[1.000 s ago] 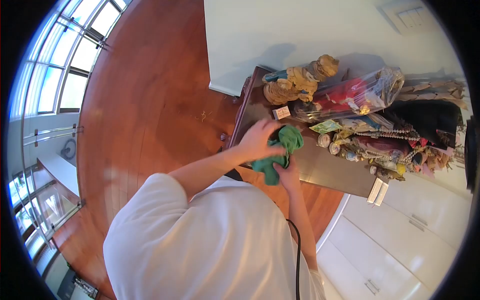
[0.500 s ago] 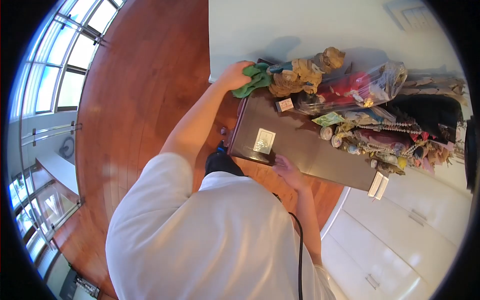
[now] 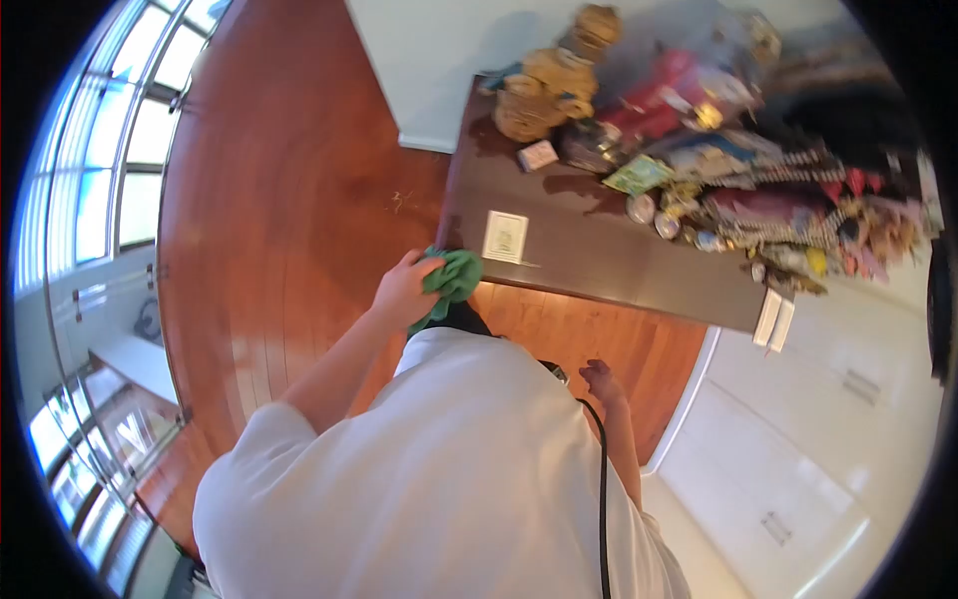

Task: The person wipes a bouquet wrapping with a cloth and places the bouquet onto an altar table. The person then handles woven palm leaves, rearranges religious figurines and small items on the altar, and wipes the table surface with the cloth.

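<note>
My left hand is closed round a bunched green cloth, which touches the near left corner of a dark brown table. A small white framed card lies flat on the tabletop just beyond the cloth. My right hand hangs over the floor on the near side of the table, apart from it. Its fingers are loosely bent and slightly apart, with nothing seen in them.
A brown carved figure, a small box, bead strings and several wrapped ornaments crowd the table's wall side. White boxes sit at its right end. White cabinets stand to the right; a black cable runs down my shirt.
My left hand has brought the green cloth from the table's far left corner to the near left corner. My right hand has drawn back from the table edge towards my body. The view has shifted.
</note>
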Available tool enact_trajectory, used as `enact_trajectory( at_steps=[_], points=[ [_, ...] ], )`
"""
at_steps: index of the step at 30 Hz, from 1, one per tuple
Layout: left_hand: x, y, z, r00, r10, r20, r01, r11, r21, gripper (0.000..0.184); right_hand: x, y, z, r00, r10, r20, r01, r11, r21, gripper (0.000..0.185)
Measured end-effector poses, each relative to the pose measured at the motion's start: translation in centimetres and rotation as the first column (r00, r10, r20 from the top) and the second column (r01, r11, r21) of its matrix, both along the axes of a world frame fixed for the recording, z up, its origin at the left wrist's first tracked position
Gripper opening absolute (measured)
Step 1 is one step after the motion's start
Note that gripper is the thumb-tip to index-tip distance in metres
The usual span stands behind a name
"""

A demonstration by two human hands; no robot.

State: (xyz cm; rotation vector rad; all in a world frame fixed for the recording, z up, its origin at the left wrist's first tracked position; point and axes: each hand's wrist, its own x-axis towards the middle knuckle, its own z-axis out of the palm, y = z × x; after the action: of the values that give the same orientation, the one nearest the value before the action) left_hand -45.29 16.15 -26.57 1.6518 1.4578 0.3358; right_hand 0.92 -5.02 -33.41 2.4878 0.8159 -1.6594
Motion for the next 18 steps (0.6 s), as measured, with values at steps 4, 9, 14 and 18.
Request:
enact_trajectory(
  at_steps=[4,9,14,18],
  points=[
    [0.8,-4.3,-0.2,0.964,-0.261,-0.057,0.25,0.957,-0.15,0.054,2.9,-8.6,-2.5,0.998,-0.052,0.045,0.056,0.995,-0.085,0.061],
    [8.0,-3.7,2.4,0.973,-0.016,0.231,0.02,1.0,-0.016,0.053,4.5,-16.7,-1.6,0.892,-0.411,-0.188,0.422,0.906,0.023,0.061],
    [15.3,-3.0,0.6,0.924,-0.073,-0.374,0.276,0.805,0.525,0.07,7.2,-27.9,-4.9,0.84,-0.52,-0.155,0.542,0.823,0.171,0.058],
    [21.3,-4.7,-4.1,0.88,-0.068,-0.469,0.349,0.763,0.544,0.074,7.1,-35.3,-6.2,0.498,-0.804,-0.325,0.867,0.473,0.157,0.046]
  ],
)
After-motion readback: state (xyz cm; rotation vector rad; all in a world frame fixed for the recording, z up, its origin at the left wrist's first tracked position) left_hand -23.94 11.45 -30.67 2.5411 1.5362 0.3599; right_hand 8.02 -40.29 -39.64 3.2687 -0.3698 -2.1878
